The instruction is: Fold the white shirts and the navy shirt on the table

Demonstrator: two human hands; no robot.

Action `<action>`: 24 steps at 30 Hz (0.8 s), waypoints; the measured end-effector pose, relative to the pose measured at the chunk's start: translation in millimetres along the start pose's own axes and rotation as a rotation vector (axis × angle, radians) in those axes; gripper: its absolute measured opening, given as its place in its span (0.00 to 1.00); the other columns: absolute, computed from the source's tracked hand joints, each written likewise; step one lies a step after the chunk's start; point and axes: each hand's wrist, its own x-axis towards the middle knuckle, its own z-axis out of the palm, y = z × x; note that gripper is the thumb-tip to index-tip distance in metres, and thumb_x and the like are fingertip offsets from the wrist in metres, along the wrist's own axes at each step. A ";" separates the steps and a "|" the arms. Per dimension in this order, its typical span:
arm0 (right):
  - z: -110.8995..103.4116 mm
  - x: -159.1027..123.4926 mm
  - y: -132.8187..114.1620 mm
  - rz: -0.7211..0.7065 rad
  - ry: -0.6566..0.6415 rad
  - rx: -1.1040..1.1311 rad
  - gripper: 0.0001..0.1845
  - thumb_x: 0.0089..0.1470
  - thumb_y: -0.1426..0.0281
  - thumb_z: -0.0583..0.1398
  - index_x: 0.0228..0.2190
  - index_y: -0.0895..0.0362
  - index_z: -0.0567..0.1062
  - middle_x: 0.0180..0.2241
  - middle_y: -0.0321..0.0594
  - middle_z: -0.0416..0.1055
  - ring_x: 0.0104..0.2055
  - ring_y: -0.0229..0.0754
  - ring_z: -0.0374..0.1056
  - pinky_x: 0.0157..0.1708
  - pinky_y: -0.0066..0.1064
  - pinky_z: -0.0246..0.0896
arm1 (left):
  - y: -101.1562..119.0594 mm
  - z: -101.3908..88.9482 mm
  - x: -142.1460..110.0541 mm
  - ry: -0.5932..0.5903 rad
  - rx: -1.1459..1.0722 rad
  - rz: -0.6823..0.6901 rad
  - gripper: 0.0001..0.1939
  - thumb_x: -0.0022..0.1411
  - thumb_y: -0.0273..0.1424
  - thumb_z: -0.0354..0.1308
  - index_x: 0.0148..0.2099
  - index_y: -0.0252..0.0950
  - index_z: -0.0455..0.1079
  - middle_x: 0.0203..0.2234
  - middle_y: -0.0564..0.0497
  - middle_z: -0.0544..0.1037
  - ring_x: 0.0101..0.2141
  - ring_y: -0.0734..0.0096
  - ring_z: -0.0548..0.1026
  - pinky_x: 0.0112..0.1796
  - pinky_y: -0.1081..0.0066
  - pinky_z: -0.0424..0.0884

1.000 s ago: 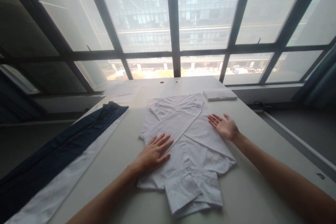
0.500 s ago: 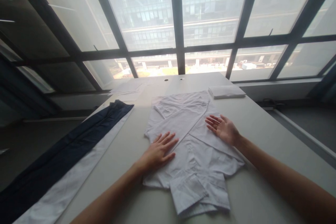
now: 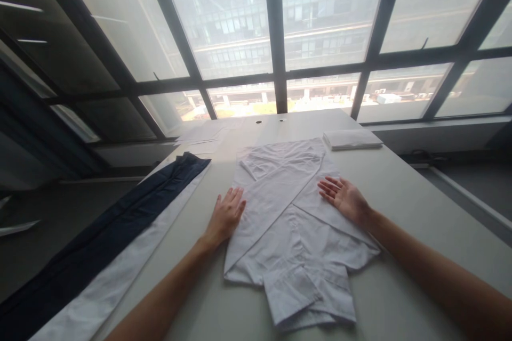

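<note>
A white shirt [image 3: 294, 224] lies partly folded on the pale table [image 3: 408, 186], its sides turned in diagonally and a sleeve lying across its near end. My left hand [image 3: 226, 214] rests flat at the shirt's left edge, fingers stretched out and together, holding nothing. My right hand [image 3: 343, 198] lies on the shirt's right side with the palm turned up and inward and the fingers spread, empty.
A long dark navy cloth [image 3: 108, 229] lies over a white cloth strip [image 3: 120, 272] along the table's left side. A folded white stack [image 3: 351, 139] sits at the far right. Paper sheets [image 3: 202, 136] lie far left. Large windows stand behind the table.
My left hand slid off the shirt's middle to its left edge, where the fabric now lies straighter. My right hand stayed on the right side. The view shifted slightly.
</note>
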 end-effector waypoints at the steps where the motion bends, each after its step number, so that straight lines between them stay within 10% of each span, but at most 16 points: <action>1: -0.1 0.3 0.2 -0.001 0.002 -0.005 0.18 0.69 0.66 0.48 0.52 0.58 0.71 0.49 0.54 0.75 0.51 0.48 0.75 0.48 0.43 0.75 | -4.9 5.2 -0.9 -0.050 0.035 -0.024 0.27 0.76 0.40 0.39 0.69 0.35 0.61 0.67 0.39 0.62 0.68 0.47 0.55 0.62 0.35 0.51; 11: 7.8 -9.4 8.0 -0.134 -0.072 -0.166 0.12 0.64 0.69 0.56 0.45 0.56 0.77 0.52 0.50 0.76 0.53 0.49 0.74 0.55 0.45 0.70 | 21.5 -8.1 -5.0 0.048 0.065 0.150 0.25 0.77 0.39 0.38 0.68 0.38 0.62 0.67 0.43 0.62 0.68 0.55 0.55 0.66 0.44 0.49; 18: 16.5 -34.4 27.9 -0.684 -0.271 -1.003 0.14 0.54 0.70 0.65 0.44 0.50 0.81 0.61 0.43 0.68 0.70 0.55 0.52 0.71 0.57 0.35 | 22.3 9.4 -16.5 -0.174 0.045 0.300 0.28 0.75 0.44 0.44 0.72 0.44 0.55 0.70 0.46 0.55 0.69 0.52 0.53 0.65 0.47 0.53; 24: 12.6 -32.3 31.4 -0.784 -0.290 -1.389 0.22 0.57 0.70 0.61 0.54 0.53 0.75 0.67 0.45 0.58 0.73 0.54 0.43 0.70 0.58 0.22 | 25.2 3.6 -16.0 -0.161 0.058 0.298 0.28 0.74 0.43 0.46 0.72 0.43 0.56 0.70 0.46 0.56 0.68 0.51 0.54 0.65 0.45 0.52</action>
